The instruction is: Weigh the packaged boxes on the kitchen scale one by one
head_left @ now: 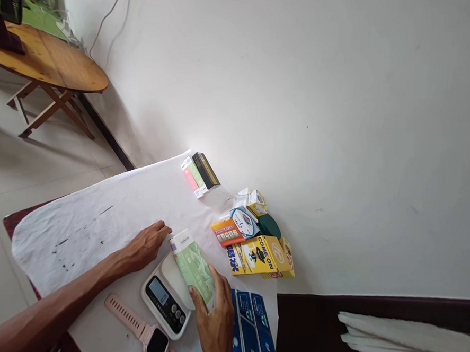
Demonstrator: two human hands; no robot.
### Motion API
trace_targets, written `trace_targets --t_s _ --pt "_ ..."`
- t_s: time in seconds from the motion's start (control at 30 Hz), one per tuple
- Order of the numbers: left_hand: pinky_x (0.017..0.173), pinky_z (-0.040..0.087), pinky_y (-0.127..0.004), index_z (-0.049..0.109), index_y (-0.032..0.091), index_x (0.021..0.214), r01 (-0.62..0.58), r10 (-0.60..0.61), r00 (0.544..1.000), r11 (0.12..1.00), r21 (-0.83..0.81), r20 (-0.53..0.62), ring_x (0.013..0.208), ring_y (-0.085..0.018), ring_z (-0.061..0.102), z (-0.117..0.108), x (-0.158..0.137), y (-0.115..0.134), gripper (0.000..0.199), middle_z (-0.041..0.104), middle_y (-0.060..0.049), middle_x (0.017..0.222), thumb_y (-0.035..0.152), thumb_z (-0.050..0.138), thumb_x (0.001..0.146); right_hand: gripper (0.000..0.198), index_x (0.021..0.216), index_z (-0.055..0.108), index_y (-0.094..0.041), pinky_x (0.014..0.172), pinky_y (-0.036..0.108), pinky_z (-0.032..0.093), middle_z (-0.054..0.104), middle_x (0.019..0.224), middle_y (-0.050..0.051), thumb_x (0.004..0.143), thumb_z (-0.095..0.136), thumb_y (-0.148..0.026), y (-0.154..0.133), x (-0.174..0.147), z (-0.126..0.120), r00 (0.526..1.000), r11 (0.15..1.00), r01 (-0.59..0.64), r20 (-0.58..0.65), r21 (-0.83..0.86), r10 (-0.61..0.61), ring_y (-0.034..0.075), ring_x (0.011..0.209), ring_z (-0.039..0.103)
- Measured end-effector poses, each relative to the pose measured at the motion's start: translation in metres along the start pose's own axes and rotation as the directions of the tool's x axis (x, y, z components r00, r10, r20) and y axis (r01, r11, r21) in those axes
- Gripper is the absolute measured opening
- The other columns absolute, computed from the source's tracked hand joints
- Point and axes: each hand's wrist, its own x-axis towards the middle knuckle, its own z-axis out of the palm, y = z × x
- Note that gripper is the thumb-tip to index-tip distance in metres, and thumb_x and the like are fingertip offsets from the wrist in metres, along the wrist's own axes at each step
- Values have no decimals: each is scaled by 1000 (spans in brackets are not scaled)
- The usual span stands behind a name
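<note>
A green and white carton (193, 266) lies tilted over the white digital scale's (166, 299) weighing plate. My right hand (216, 315) grips its near end between thumb and fingers. Close to the carton's far end, my left hand (149, 245) rests low over the white cloth with fingers loosely extended and nothing visible in them; whether a fingertip touches the carton I cannot tell. The scale's dark panel has a lit display and round buttons, its digits too small to read. A pink smartwatch (157, 343) lies in front of the scale.
Blue boxes (251, 331) lie right of my right hand. Beyond them are a yellow carton (254, 256), an orange box (227, 232) and other packages near the wall. A black box (205, 170) and a pink-green box (194, 177) stand farther back. A wooden folding table (66, 65) stands far left.
</note>
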Motion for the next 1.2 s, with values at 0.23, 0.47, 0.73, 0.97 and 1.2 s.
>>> trace_targets --t_s 0.23,0.47,0.73,0.97,1.2 --pt "79 44 -32 60 20 114 17 -17 1000 1000 3 -2 87 -21 58 3 2 -1 36 58 -6 101 8 31 97 51 133 56 -18 102 47 48 64 128 16 92 64 -47 -34 117 20 995 993 89 -57 75 -85 31 122 58" --pt "79 43 -31 60 20 109 47 -47 999 999 -7 18 89 -21 59 0 4 3 36 58 -7 101 1 33 93 46 132 53 -14 104 47 44 60 137 19 90 61 -29 -65 229 119 993 997 65 100 -44 -61 32 131 51" --pt "79 43 -30 57 21 101 106 -113 989 992 72 98 93 -21 58 -7 7 14 37 58 -6 104 -5 35 86 45 140 48 -15 102 48 42 56 139 20 98 52 -31 -35 254 141 987 984 61 154 -166 -35 33 135 47" --pt "82 45 -32 58 20 102 99 -107 989 992 82 106 95 -22 58 -5 8 13 36 60 -8 107 -4 37 86 45 142 51 -17 101 51 44 56 140 19 99 53 -30 -26 266 136 988 974 60 155 -217 -26 36 134 47" --pt "79 46 -30 60 22 108 72 -74 996 996 50 45 89 -21 60 0 8 7 33 59 -6 101 4 36 94 58 144 48 -11 97 60 45 52 140 27 94 61 -37 -49 245 111 994 970 93 71 -223 -79 42 131 47"
